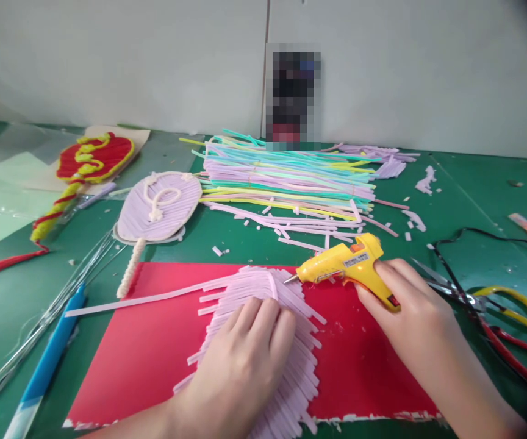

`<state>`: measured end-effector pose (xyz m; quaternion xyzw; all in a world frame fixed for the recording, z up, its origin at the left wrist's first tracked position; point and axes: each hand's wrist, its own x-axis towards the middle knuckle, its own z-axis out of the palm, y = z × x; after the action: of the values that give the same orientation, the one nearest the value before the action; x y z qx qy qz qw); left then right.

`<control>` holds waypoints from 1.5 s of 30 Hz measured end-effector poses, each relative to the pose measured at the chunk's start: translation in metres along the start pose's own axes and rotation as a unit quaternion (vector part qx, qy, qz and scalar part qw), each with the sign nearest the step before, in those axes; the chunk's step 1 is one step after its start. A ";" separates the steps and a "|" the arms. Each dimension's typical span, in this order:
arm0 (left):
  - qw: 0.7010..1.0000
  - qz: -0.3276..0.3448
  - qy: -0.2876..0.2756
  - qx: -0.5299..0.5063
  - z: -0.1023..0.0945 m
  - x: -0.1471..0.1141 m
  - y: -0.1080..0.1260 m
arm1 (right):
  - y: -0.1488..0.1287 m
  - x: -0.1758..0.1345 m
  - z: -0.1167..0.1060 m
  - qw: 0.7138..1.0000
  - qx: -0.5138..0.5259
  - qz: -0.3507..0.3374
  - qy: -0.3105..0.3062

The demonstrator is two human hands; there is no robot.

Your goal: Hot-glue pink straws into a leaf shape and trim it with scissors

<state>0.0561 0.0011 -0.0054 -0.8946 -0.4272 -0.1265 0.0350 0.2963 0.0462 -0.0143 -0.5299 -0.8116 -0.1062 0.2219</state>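
My right hand [410, 292] is closed round the handle of a yellow hot glue gun [332, 262]. The gun's metal nozzle points left, close to the top of a panel of lilac pipe cleaners [291, 366] laid side by side at a slant. Over that panel my left hand [245, 360] rests with curled fingers, pinching a lilac pipe cleaner [154, 300]. This strip bends over the panel's top, and its loose end reaches out to the left. Its other end is hidden under my fingers. Beneath the panel lies a red sheet [144, 347].
Bundled coloured pipe cleaners [286, 177] lie behind, with lilac offcuts around. A finished lilac fan [160, 207] and a red-and-yellow fan [96, 161] are at left, near thin wires and a blue-handled tool [55, 341]. Scissors [478, 300], pliers [519, 347] and a black cord [446, 268] sit right.
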 end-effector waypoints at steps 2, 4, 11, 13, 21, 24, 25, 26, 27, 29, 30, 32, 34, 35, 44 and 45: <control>1.000 0.000 -0.001 0.000 0.000 0.000 0.000 | 0.001 -0.001 0.000 1.000 0.004 -0.001 -0.009; 1.000 -0.001 -0.004 -0.001 0.000 0.000 0.000 | 0.003 -0.001 -0.001 1.000 0.009 0.001 -0.019; 1.000 -0.005 0.001 0.003 0.001 0.001 0.000 | 0.003 0.000 -0.005 0.999 0.025 0.016 -0.032; 1.000 -0.006 0.003 0.009 0.002 0.001 0.000 | 0.002 0.000 -0.007 0.999 0.025 0.015 -0.037; 0.999 0.004 -0.018 0.026 -0.002 0.001 0.000 | 0.014 -0.003 -0.008 0.998 0.032 0.009 -0.050; 0.999 -0.002 -0.033 0.025 -0.003 0.000 0.001 | 0.020 -0.005 -0.008 0.998 0.028 -0.002 -0.050; 0.999 -0.004 -0.037 0.023 -0.003 0.000 0.001 | 0.021 -0.006 -0.008 0.998 0.028 -0.001 -0.049; 0.999 -0.006 -0.038 0.022 -0.003 0.000 0.001 | 0.022 -0.006 -0.008 0.998 0.029 -0.002 -0.049; 0.999 -0.007 -0.039 0.022 -0.002 0.000 0.001 | 0.023 -0.006 -0.008 0.998 0.027 -0.003 -0.051; 0.999 -0.006 -0.037 0.025 -0.002 0.001 0.001 | 0.024 -0.007 -0.007 0.998 0.021 -0.007 -0.050; 0.999 -0.006 -0.036 0.028 -0.002 0.001 0.001 | 0.025 -0.008 -0.006 0.999 0.018 -0.010 -0.050; 0.999 -0.005 -0.034 0.032 -0.001 0.001 0.001 | 0.026 -0.009 -0.005 0.999 0.012 -0.017 -0.045; 0.999 -0.004 -0.033 0.033 -0.001 0.001 0.001 | 0.028 -0.009 -0.005 0.999 0.010 -0.019 -0.043; 0.999 -0.003 -0.031 0.032 -0.001 0.001 0.001 | 0.029 -0.009 -0.006 0.999 0.010 -0.020 -0.043; 0.998 0.001 -0.029 0.054 -0.004 0.004 0.001 | 0.024 -0.006 -0.012 0.998 0.021 0.012 -0.055; 0.998 -0.001 -0.028 0.056 -0.005 0.004 0.000 | 0.021 -0.005 -0.013 0.998 0.026 0.025 -0.054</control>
<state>0.0581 0.0033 0.0002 -0.8940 -0.4352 -0.0774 0.0732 0.3201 0.0456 -0.0071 -0.5493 -0.8113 -0.0506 0.1940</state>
